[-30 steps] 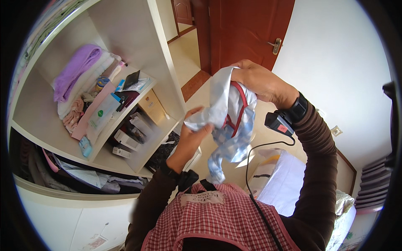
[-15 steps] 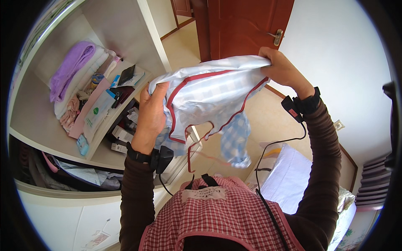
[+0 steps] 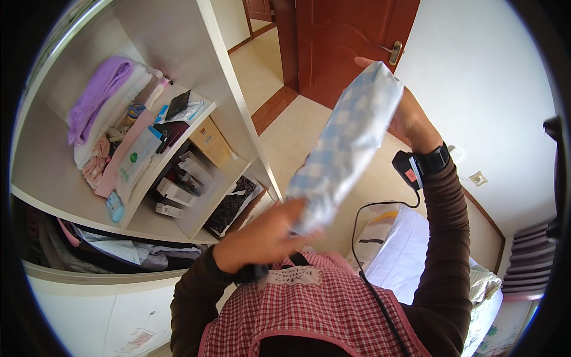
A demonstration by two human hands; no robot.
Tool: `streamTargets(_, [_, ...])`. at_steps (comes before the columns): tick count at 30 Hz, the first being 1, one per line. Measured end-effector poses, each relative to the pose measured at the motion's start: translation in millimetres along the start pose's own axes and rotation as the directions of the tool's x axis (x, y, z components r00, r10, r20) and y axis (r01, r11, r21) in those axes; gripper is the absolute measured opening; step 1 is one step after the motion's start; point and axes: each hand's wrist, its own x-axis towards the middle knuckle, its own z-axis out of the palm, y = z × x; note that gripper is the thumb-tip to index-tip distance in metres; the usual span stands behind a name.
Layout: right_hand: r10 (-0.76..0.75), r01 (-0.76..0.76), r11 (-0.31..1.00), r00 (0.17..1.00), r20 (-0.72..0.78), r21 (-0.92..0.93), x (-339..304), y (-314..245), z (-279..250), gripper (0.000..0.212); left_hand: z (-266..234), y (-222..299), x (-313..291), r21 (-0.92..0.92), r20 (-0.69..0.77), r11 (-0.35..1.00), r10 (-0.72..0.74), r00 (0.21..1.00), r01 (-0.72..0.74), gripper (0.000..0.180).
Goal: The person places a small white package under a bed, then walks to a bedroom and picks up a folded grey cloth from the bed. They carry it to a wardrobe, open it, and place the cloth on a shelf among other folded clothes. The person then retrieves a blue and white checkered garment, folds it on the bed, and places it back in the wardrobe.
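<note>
A blue-and-white checked smock (image 3: pixel 345 143) hangs between my hands as a long, narrow bundle, tilted from upper right to lower left. Its red edging and ties are turned out of sight. My left hand (image 3: pixel 264 235), somewhat blurred, is closed round the lower end, in front of my red checked apron (image 3: pixel 309 303). At the upper end my right hand (image 3: pixel 410 119) grips the cloth from behind, so most of its fingers are hidden; one fingertip pokes out past the top edge.
On the left, an open white cabinet (image 3: pixel 226 77) holds a purple towel (image 3: pixel 101 98), small boxes (image 3: pixel 175 191) and clothes. A red-brown door (image 3: pixel 351 35) stands beyond the smock. Lower right is a bed with a pale lilac cover (image 3: pixel 398 250). A black cable (image 3: pixel 357 226) runs from my right wrist.
The smock was stretched wide between both hands with its red edging showing; now it is gathered narrow and slanted. My left hand came down and right, while my right hand stayed high.
</note>
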Motion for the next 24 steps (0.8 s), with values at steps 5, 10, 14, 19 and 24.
streamTargets(5, [-0.153, 0.116, 0.985, 0.928, 0.341, 0.126, -20, -13, 10, 0.099, -5, -50, 1, -0.159, 0.092, 0.986, 0.058, 0.994, -0.043, 0.031])
streamTargets(10, [-0.267, 0.101, 0.921, 0.867, 0.42, 0.377, -38, -30, 21, 0.086, -1, -132, 32, -0.499, -0.466, 0.853, -0.414, 0.782, 0.154, 0.07])
streamTargets(14, [-0.471, 0.154, 0.837, 0.691, 0.549, 0.524, -29, -36, 16, 0.057, 8, -184, 54, -0.56, -0.36, 0.821, -0.361, 0.86, 0.11, 0.087])
streamTargets(19, [-0.505, 0.027, 0.815, 0.523, 0.687, 0.579, -12, -20, -9, 0.055, 18, -193, 63, -0.92, 0.121, 0.348, -0.179, 0.976, 0.178, 0.062])
streamTargets(24, [-0.48, 0.056, 0.803, 0.65, 0.589, 0.593, -26, -3, -23, 0.052, 46, -163, 61, -0.997, 0.072, -0.014, -0.233, 0.97, 0.07, 0.059])
